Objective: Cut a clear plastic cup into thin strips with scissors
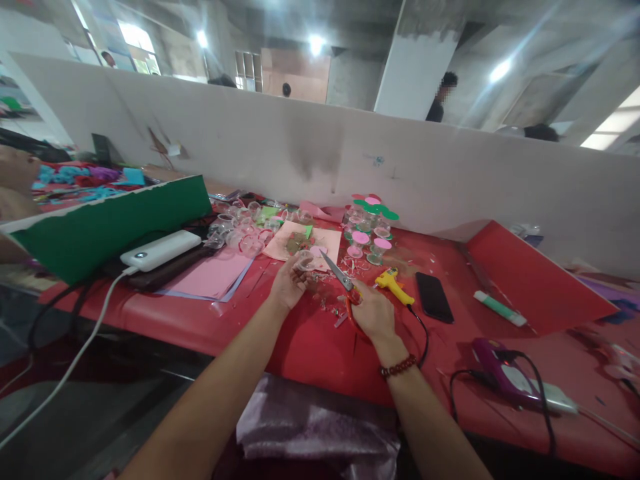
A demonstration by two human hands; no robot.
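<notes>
My left hand is closed around a small clear plastic cup, held above the front edge of a pale peach paper sheet. In my right hand is a pair of scissors with orange handles. Their blades point up and left toward the cup, and I cannot tell whether they touch it. Bits of dried brown and red material and a green paper scrap lie on the sheet. Just right of the scissors rests a yellow glue gun.
Clear cups are heaped at the back left; stacked cups with pink and green discs stand at the back right. A black phone, power strip, glue stick and red board lie right. A green board and power bank are left.
</notes>
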